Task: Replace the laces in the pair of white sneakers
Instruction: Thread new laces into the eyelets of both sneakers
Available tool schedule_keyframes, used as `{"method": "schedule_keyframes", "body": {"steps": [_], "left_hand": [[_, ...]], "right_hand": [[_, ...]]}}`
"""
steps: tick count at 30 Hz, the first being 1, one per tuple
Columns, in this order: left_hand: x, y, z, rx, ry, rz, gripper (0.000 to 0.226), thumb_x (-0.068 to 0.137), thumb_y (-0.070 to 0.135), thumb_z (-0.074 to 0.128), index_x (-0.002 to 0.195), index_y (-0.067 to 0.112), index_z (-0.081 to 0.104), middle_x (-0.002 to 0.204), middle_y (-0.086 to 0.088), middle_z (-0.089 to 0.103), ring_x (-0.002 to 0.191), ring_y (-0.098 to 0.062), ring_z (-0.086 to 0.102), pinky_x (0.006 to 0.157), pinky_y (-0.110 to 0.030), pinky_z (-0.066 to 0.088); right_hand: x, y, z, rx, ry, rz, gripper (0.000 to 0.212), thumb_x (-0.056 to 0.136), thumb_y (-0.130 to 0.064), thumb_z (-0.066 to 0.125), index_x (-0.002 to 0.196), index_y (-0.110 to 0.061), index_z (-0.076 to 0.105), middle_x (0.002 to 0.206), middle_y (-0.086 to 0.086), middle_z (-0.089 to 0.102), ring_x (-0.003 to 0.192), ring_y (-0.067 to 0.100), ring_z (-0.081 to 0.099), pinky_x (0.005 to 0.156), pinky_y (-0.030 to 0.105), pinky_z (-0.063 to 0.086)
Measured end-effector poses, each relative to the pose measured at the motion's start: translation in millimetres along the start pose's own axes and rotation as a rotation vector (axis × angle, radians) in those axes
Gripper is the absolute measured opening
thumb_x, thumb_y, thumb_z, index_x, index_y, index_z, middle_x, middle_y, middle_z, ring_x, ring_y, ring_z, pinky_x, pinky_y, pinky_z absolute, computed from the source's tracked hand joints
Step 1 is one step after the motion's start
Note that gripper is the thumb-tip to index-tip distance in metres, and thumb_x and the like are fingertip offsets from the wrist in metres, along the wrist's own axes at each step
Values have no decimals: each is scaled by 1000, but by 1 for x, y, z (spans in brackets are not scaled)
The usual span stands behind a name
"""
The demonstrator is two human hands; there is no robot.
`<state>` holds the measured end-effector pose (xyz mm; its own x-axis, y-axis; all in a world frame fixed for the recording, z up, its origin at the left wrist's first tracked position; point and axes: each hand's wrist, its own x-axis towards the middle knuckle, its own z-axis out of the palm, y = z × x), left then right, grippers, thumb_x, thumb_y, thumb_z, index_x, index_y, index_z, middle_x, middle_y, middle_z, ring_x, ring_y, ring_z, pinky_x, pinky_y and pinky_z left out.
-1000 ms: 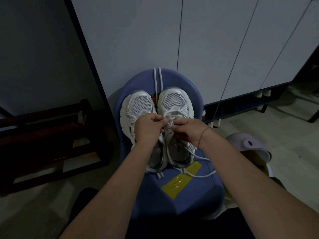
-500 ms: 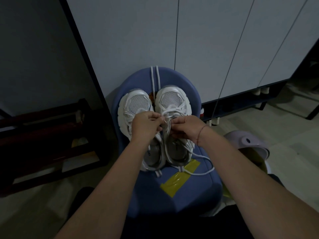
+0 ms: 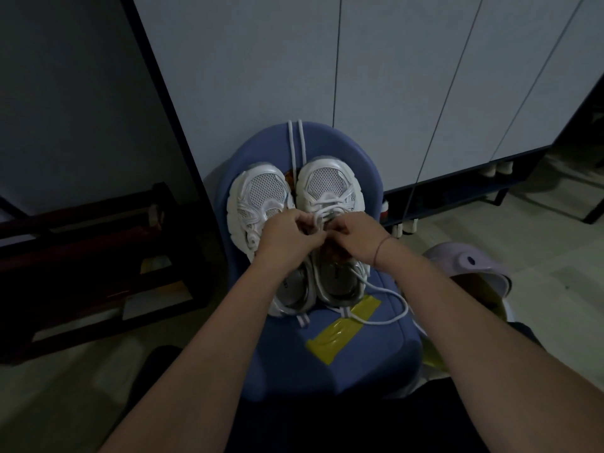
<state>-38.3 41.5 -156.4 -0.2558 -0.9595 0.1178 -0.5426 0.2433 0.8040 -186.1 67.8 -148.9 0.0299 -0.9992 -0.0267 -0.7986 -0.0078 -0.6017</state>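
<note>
White sneakers (image 3: 261, 188) stand side by side, toes pointing away from the person, on a blue chair (image 3: 343, 371) set against pale cupboard doors (image 3: 261, 76). At far left a dark wooden rack (image 3: 81, 256) sits on the floor. The left hand (image 3: 287, 238) lies over the left shoe (image 3: 248, 217), its fingers (image 3: 302, 220) curled and pinching the white lace (image 3: 322, 209) of the right shoe (image 3: 327, 181). Two more lace strands (image 3: 295, 142) run down the chair's back to the gap between the toes. The right hand (image 3: 356, 238) meets the left one above the right shoe, fingers curled tight on the same lace, whose loose end (image 3: 397, 310) loops beside a yellow tape patch (image 3: 340, 328). A lavender bin (image 3: 467, 266) stands at right.
</note>
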Motion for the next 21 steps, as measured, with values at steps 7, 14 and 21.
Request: {"method": "schedule_keyframes", "body": {"steps": [7,14,21], "left_hand": [[-2,-4,-2,-75,66,-14,22,83,16,76,103,8,76,91,1,72,70,6,57,65,0,42],[0,-6,-5,-152,25,-50,20,83,14,75,102,10,76,98,0,74,90,-8,66,87,-22,52],[-1,-8,-6,-287,-23,-86,20,86,7,71,106,10,72,95,-3,72,83,-4,65,82,-18,52]], "right_hand": [[-38,3,-14,-172,-552,-95,11,92,-11,53,82,-10,57,65,-4,60,54,8,57,58,21,45],[-39,-3,-13,-127,-447,-8,15,93,-12,52,91,-5,64,59,-2,61,48,6,58,52,17,48],[-3,-8,13,50,134,68,20,93,-21,54,85,-11,69,65,4,60,59,19,57,51,24,41]]}}
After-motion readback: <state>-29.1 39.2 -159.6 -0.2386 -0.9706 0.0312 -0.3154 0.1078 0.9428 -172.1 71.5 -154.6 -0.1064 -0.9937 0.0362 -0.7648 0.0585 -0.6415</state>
